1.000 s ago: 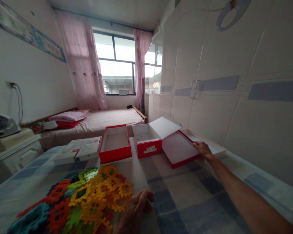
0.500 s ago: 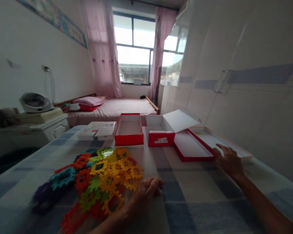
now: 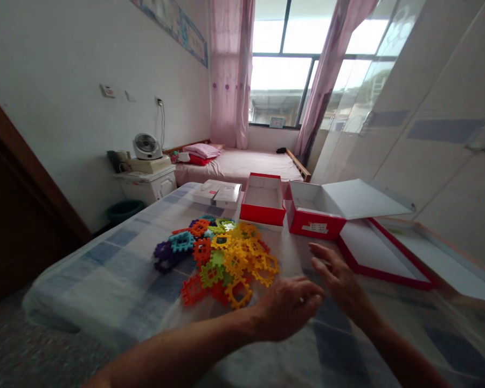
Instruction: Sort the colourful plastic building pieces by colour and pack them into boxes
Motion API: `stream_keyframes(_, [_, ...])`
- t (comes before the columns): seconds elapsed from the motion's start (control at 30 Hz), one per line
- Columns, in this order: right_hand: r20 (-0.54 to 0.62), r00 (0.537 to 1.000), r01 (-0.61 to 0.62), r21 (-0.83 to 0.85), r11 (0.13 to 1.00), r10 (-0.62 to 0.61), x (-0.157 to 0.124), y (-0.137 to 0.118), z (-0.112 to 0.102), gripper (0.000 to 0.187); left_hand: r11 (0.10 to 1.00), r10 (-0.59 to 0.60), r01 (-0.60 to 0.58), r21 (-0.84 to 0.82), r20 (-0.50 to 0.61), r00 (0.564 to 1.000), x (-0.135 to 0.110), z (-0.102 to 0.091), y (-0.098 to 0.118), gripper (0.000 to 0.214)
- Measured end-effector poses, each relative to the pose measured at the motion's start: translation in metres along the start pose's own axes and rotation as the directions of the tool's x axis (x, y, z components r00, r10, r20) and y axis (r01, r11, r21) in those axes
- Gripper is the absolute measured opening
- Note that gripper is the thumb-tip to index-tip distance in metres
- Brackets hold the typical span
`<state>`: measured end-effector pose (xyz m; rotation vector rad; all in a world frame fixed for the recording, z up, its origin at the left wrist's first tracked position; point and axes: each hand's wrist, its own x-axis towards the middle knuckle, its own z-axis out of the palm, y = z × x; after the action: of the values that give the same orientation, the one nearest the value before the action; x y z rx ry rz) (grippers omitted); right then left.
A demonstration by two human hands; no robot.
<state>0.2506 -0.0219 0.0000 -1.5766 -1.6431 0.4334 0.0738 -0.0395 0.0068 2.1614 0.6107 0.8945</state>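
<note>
My left hand (image 3: 293,306) is just above the tablecloth, to the right of a heap of plastic interlocking pieces (image 3: 234,260). Its fingers are curled together, and whatever they may hold is hidden; a tiny pale spot shows between them. The pieces are notched frames in yellow, orange, red, green, blue and purple. Close by, my right hand (image 3: 336,274) has its fingers stretched out and holds nothing. It is in front of a red box (image 3: 315,226) with its white lid folded open to the right. The two hands are near each other but apart.
Behind the heap stand an open red box (image 3: 262,214) and flat white boxes (image 3: 217,193). At the right lie a red-rimmed tray (image 3: 388,256) and a pale-rimmed tray (image 3: 448,258). A checked tablecloth (image 3: 105,275) covers the table. Beyond are a bed (image 3: 250,163) and a fan (image 3: 146,145).
My right hand has left the trays at the right and come in toward my left hand. The view has turned left, showing more floor and the door side.
</note>
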Motion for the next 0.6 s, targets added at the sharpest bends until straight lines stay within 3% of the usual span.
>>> stream_keyframes(0.1, [0.072,0.995,0.071,0.058,0.996,-0.075,-0.004,-0.021,0.034,0.047,0.997,0.046,-0.039,0.071,-0.097,0.994,-0.013,-0.050,0.012,0.026])
stream_keyframes(0.17, [0.084,0.987,0.135,0.031,0.990,-0.138,-0.008,-0.029,0.053,0.048,0.978,-0.002,0.060,0.197,-0.281,0.960,-0.030,-0.095,-0.003,0.029])
stream_keyframes(0.2, [0.083,0.983,0.162,0.005,0.987,-0.162,-0.010,-0.031,0.061,0.049,0.950,-0.038,0.155,0.271,-0.394,0.918,-0.040,-0.120,-0.018,0.031])
stream_keyframes(0.27, [0.102,0.975,0.203,-0.055,0.978,-0.196,-0.015,-0.030,0.075,0.054,0.836,-0.090,0.388,0.387,-0.602,0.793,-0.065,-0.167,-0.058,0.038])
stream_keyframes(0.37, [0.172,0.948,0.293,-0.138,0.946,-0.268,-0.020,-0.023,0.088,0.069,0.630,-0.207,0.649,0.427,-0.713,0.670,-0.104,-0.222,-0.116,0.050])
stream_keyframes(0.4, [0.194,0.934,0.330,-0.155,0.931,-0.299,-0.021,-0.021,0.090,0.074,0.598,-0.285,0.698,0.393,-0.710,0.644,-0.114,-0.232,-0.130,0.052])
stream_keyframes(0.47, [0.218,0.906,0.402,-0.174,0.899,-0.363,-0.024,-0.019,0.091,0.085,0.601,-0.411,0.722,0.343,-0.642,0.647,-0.126,-0.241,-0.148,0.054])
stream_keyframes(0.6, [0.253,0.848,0.514,-0.180,0.839,-0.465,-0.026,-0.020,0.089,0.099,0.708,-0.469,0.666,0.236,-0.549,0.692,-0.121,-0.226,-0.150,0.063])
